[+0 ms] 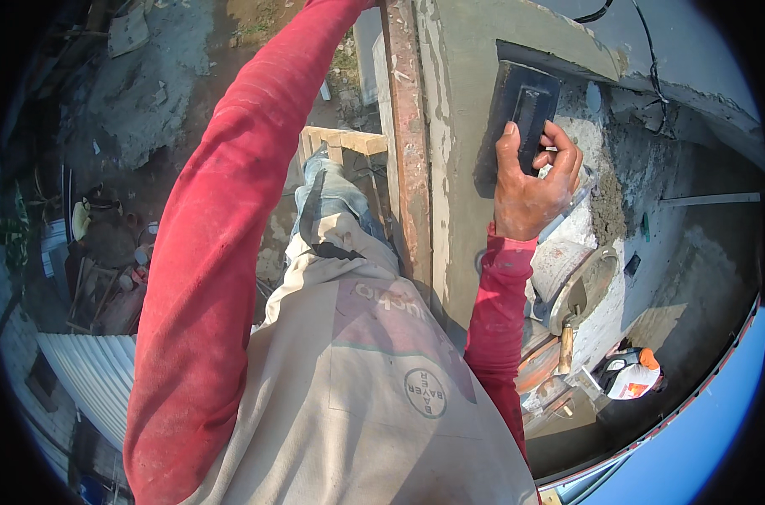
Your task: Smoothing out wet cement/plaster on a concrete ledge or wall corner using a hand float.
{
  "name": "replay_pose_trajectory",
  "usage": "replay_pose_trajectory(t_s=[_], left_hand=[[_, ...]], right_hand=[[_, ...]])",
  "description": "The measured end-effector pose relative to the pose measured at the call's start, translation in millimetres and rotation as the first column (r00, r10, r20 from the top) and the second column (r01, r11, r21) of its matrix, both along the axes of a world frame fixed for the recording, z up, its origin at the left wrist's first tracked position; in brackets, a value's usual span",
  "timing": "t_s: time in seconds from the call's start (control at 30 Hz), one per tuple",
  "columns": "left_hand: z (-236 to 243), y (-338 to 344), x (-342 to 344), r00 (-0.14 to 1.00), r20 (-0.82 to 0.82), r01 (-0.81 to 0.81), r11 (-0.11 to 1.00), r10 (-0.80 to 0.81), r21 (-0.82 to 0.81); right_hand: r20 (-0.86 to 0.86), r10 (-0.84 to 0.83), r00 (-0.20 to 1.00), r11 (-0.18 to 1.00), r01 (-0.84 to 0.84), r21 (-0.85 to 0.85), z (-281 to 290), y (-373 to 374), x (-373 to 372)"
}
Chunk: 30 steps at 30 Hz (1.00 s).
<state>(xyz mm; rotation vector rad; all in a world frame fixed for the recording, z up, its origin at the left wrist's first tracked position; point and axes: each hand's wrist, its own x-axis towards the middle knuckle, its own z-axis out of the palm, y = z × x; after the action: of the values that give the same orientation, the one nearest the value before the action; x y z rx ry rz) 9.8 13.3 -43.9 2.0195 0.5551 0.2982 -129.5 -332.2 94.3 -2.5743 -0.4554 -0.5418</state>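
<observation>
My right hand (541,181) grips a black rectangular plastering float (525,93) against smooth grey wet plaster (456,126) on a ledge. My left arm, in a red sleeve (206,236), stretches to the top edge, where my left hand (364,4) is mostly cut off beside a long wooden board (403,151) along the plastered edge. Below my right hand, a trowel (566,345) with a wooden handle rests by a round, mortar-stained container (591,282). My stained apron covers the lower middle of the view.
A timber piece (357,141) sits by my leg. Far below on the left are rubble, clutter and corrugated sheeting (84,370). Another person (631,374) is at lower right. Black cables (652,67) hang at top right over a rough wall.
</observation>
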Motion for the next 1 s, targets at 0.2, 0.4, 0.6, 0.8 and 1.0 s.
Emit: replay_pose_trajectory(t_s=[0.2,0.4,0.6,0.8,1.0], left_hand=[[8,-1,-1,0.992,-0.123,-0.021,0.999,0.016,-0.036],[-6,6,6,0.997,0.055,0.047,0.992,-0.054,0.113],[13,-3,0,0.976,-0.204,-0.08,0.996,0.071,-0.035],[6,3,0,0.997,-0.079,0.02,0.999,-0.024,-0.047],[0,1,3,0.993,-0.112,-0.038,0.998,0.044,0.055]], right_hand=[[-0.093,0.12,0.988,0.989,-0.127,-0.079,9,-5,-41],[0.104,0.019,0.994,1.0,-0.02,0.007,1,12,19],[-0.128,0.127,0.984,0.99,-0.133,-0.039,12,-7,-35],[0.087,0.036,0.996,0.996,-0.029,-0.085,-6,3,9],[-0.078,0.167,0.983,0.982,-0.172,-0.073,9,6,-32]])
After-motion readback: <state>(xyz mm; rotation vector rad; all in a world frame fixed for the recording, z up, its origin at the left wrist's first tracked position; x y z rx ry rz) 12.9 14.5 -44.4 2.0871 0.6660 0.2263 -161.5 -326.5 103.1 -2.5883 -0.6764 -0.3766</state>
